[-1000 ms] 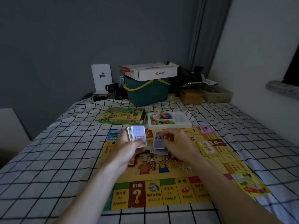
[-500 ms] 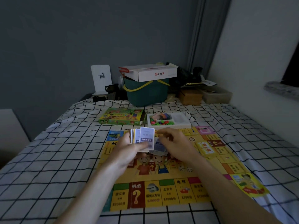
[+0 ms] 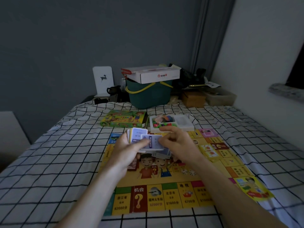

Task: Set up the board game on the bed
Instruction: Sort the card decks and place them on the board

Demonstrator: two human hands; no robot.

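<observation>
My left hand grips the card stack, my right hand pinches one card; a loose grip could spill them across the board.

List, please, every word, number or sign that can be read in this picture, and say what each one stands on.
"机会" above a large "?": red square on the game board, near edge.
"浙江省", "$2000分": yellow square left of it.
"北京市", "$1600分": yellow square further right.
"地税": the next square.
"?": red square on the right edge.
Red house logo with small blurred characters: white carton.
Cards in both hands, game box: unreadable.
</observation>
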